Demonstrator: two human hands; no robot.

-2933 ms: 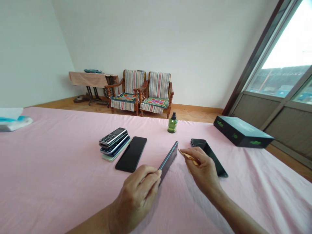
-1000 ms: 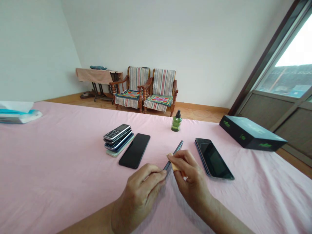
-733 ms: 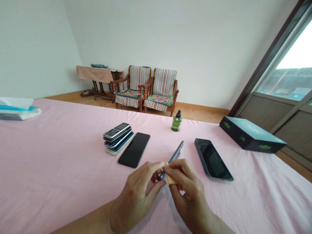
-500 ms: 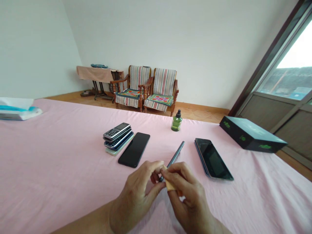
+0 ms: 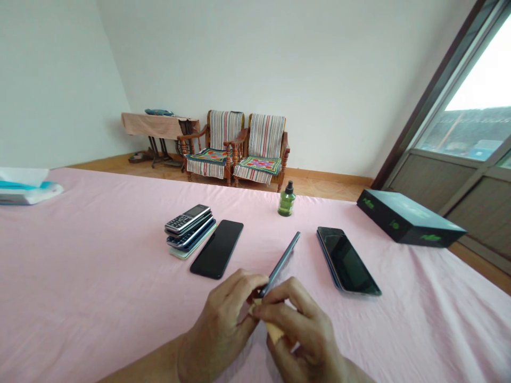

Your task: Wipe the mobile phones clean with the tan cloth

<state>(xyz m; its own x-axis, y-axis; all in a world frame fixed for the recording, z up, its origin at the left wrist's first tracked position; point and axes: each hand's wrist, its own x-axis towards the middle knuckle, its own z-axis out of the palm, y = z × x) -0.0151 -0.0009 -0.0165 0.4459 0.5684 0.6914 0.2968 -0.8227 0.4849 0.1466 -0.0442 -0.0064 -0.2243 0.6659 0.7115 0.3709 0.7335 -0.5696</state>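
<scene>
My left hand (image 5: 227,319) grips the near end of a dark, slim phone (image 5: 282,263), held on its edge with the far end pointing away. In my right hand (image 5: 303,324) is a yellowish cloth (image 5: 274,332), pinched against the phone's near end. Left of the hands a black phone (image 5: 217,249) lies flat, screen up. Beside it stands a stack of phones (image 5: 189,226) with a keypad phone on top. To the right, a large dark phone (image 5: 349,260) rests on another bluish one.
A pink cloth (image 5: 99,255) covers the surface. Beyond the phones stands a green bottle (image 5: 286,199). A black box (image 5: 411,218) is at the right, a tissue pack (image 5: 30,186) at the far left. Two wooden chairs (image 5: 259,146) stand behind.
My right hand and the cloth have moved nearer to me and slightly left, down to the phone's near end. More of the phone's side now shows. The view has shifted slightly.
</scene>
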